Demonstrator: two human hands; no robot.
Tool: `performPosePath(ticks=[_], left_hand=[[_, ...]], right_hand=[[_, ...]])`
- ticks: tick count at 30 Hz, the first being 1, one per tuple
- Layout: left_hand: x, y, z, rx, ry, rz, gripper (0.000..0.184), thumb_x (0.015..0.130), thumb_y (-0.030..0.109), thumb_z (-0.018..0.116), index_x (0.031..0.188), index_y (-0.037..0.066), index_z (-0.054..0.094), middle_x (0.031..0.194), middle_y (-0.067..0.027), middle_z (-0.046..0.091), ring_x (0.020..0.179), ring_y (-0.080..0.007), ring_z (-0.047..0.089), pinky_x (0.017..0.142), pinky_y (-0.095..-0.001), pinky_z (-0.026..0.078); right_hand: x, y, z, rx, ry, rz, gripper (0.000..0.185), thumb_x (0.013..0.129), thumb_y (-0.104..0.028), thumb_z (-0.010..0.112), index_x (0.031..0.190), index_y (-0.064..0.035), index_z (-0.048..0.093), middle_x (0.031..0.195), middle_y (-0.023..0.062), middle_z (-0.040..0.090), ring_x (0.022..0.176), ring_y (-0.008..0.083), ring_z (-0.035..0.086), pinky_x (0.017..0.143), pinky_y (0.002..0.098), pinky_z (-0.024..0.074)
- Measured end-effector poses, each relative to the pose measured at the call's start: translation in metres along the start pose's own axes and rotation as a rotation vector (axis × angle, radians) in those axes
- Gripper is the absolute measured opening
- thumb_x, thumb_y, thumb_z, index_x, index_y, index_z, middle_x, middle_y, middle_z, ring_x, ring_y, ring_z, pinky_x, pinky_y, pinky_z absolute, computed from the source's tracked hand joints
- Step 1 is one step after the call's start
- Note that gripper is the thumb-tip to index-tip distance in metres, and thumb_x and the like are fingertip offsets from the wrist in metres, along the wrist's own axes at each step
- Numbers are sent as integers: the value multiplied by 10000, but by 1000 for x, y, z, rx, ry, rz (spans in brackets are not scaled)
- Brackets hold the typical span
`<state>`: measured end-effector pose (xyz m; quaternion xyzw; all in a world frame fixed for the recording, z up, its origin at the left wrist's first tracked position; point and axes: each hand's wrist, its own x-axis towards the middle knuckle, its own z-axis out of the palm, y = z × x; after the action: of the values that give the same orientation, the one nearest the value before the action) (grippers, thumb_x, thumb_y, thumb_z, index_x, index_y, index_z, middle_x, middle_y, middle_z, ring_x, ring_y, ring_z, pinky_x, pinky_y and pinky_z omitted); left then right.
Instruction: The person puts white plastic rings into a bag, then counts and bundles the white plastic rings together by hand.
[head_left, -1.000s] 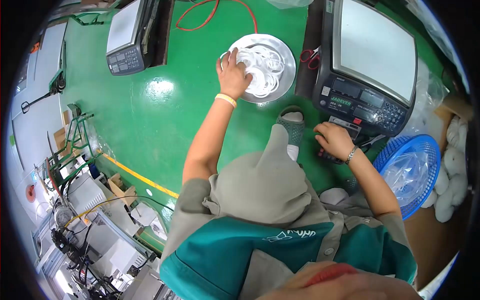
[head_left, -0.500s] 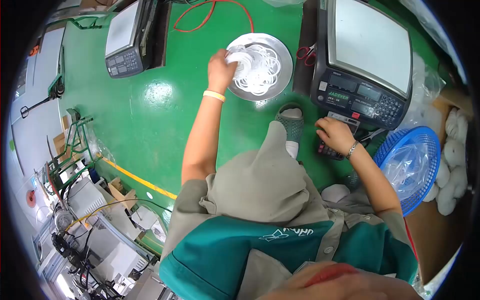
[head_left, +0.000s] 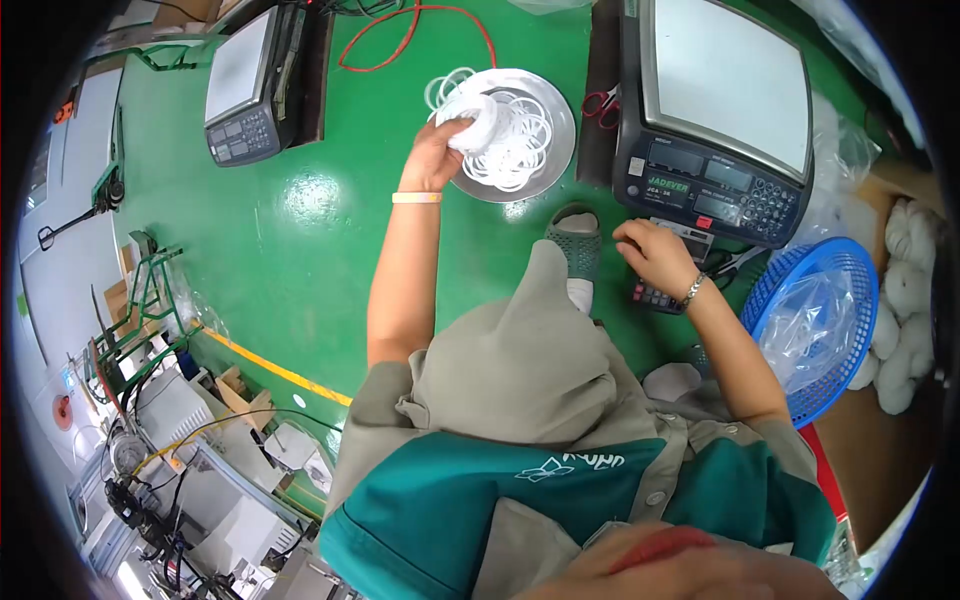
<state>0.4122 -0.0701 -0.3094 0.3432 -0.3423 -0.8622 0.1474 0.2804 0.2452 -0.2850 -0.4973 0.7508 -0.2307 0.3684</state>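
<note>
A metal bowl (head_left: 557, 165) on the green surface holds a heap of white rings (head_left: 520, 145). At the bowl's left side, my left hand (head_left: 437, 152) grips a thick bunch of white rings (head_left: 470, 118); some loose rings stick out past the far rim. My right hand (head_left: 657, 262) hovers over or rests on a calculator (head_left: 655, 296), its fingers loosely bent and slightly apart, with nothing seen in them. Much of the calculator is hidden beneath that hand. Just beyond is a digital scale (head_left: 712, 190) with a bare white plate.
Red-handled scissors (head_left: 600, 105) lie left of the scale, and dark scissors (head_left: 738, 262) lie in front of it. A blue basket (head_left: 868, 335) with clear plastic bags stands at right, beside a carton with white bundles (head_left: 908, 345). A second scale (head_left: 240, 130) and a red cord (head_left: 410, 40) are farther off.
My left hand has turned, and the bunch of rings now shows as a thicker stack, with loose rings spread over the bowl's far-left rim. My right hand has barely moved.
</note>
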Motion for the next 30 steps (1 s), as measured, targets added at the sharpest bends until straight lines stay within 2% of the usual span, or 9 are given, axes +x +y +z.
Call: performPosePath(ticks=[2,5,9,12,13,16,20,26,30], left_hand=[[-8,0,18,230,5,101,385,726,-37,570,1098,-35,468,1032,-120,559,939,-195,550,812,-294,443],[-25,9,59,1005,-150,327,411,706,17,586,1099,-28,472,983,-124,577,956,-203,535,811,-278,415],[-61,16,130,1457,-320,486,400,667,19,541,1062,34,480,875,-137,560,782,-233,566,704,-306,449],[-78,7,156,1268,-633,471,346,635,56,539,969,-20,487,824,-187,563,763,-342,548,678,-375,445],[-83,6,160,1240,-635,367,331,646,69,536,963,-19,492,832,-192,569,763,-337,556,677,-372,446],[-86,6,165,1266,-614,92,301,659,101,555,931,-22,523,818,-188,587,743,-303,578,655,-353,451],[-75,0,171,793,-745,-485,212,713,87,630,903,14,572,830,-1,567,793,-76,508,712,-214,400],[-76,-26,173,298,-807,-378,342,730,117,655,1041,5,564,1000,-59,590,936,-118,540,843,-254,409],[-83,-33,171,397,-717,-372,258,728,78,672,966,5,600,856,-45,620,789,-81,557,726,-213,442]], right_hand=[[5,-1,-2,267,86,17,171,772,-135,541,927,-65,556,854,121,566,730,270,566,640,335,458],[16,-17,-10,624,327,37,441,737,-146,625,1139,-58,467,1080,93,517,946,193,534,744,318,452],[29,-47,-33,781,413,-44,927,637,-234,729,1346,-121,142,1347,132,256,1219,286,288,945,413,324],[30,-48,-33,722,372,-221,915,636,-195,719,1344,-113,146,1329,125,273,1205,263,313,950,372,330],[21,-55,-38,775,329,-112,640,672,-153,672,1231,-77,370,1139,92,474,1004,178,484,832,285,408],[10,-40,-29,636,290,70,163,745,-88,551,891,-16,544,728,20,556,653,75,491,597,216,403],[2,-48,-39,708,493,-8,190,757,-41,494,943,-16,528,806,45,575,723,93,521,650,228,424],[0,-37,-59,1006,481,45,260,774,15,435,1023,5,508,955,44,556,870,106,528,771,236,422],[-5,-30,-56,961,396,-5,258,800,7,429,1040,-13,523,934,31,564,840,92,523,750,225,419]])
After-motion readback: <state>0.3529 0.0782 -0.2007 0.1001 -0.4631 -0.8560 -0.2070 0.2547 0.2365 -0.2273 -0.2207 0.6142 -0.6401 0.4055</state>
